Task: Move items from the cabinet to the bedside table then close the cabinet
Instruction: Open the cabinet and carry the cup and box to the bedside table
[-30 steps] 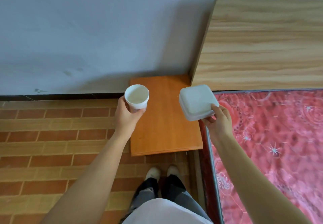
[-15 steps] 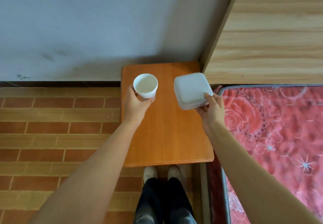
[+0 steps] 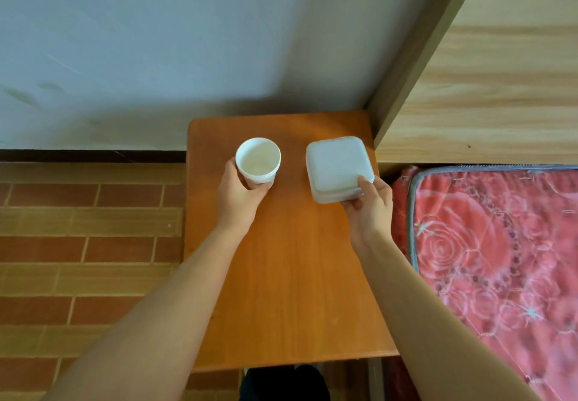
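Note:
An orange wooden bedside table [image 3: 281, 291] stands against the wall, directly below me. My left hand [image 3: 239, 195] is wrapped around a white round cup [image 3: 258, 160], upright over the table's far left part. My right hand [image 3: 370, 203] grips the near corner of a white square lidded box [image 3: 337, 167] over the table's far right part. I cannot tell whether the cup and box touch the tabletop. The cabinet is out of view.
A light wooden headboard [image 3: 488, 87] rises at the right, with a red floral mattress [image 3: 500, 260] below it beside the table. A grey wall [image 3: 187, 41] is behind. Brick-pattern floor [image 3: 87, 244] lies to the left.
I have stepped closer, so the table fills more of the view. Both hands have carried the cup and the box forward and down, over the table's far part.

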